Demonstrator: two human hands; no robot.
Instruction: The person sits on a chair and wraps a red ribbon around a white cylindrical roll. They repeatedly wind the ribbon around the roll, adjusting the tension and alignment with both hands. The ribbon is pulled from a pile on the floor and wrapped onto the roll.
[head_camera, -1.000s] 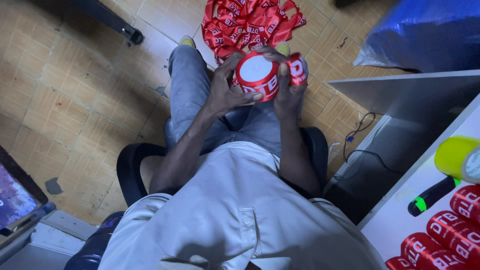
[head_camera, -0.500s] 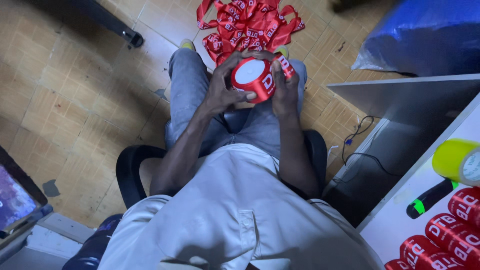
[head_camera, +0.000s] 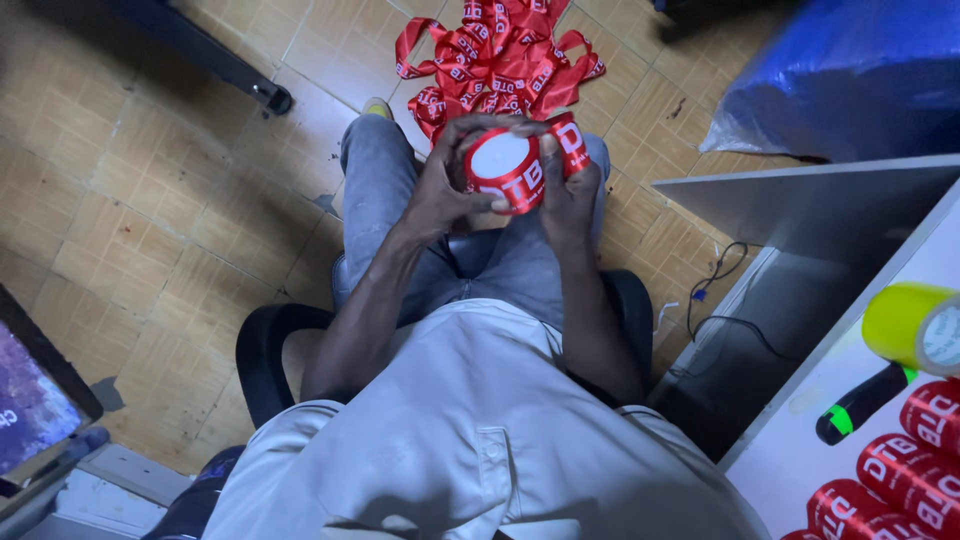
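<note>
I sit on a black chair and hold a short round container (head_camera: 503, 168) over my lap, its white end toward me and red printed ribbon wound around its side. My left hand (head_camera: 448, 185) grips the container from the left, fingers curled over its top. My right hand (head_camera: 568, 185) holds it from the right and pinches the loose end of the red ribbon (head_camera: 570, 140) against the side. Beyond my knees a heap of the same red ribbon (head_camera: 500, 60) lies on the tiled floor.
A white table (head_camera: 800, 470) at the right carries a yellow tape roll (head_camera: 915, 325), a black and green marker (head_camera: 860, 405) and several red-wrapped rolls (head_camera: 900, 475). A blue plastic sheet (head_camera: 850, 75) lies at the top right. A dark metal leg (head_camera: 220, 70) crosses the floor at top left.
Both hands have kept the container between them and turned it slightly. The ribbon end under my right hand has shifted along the side.
</note>
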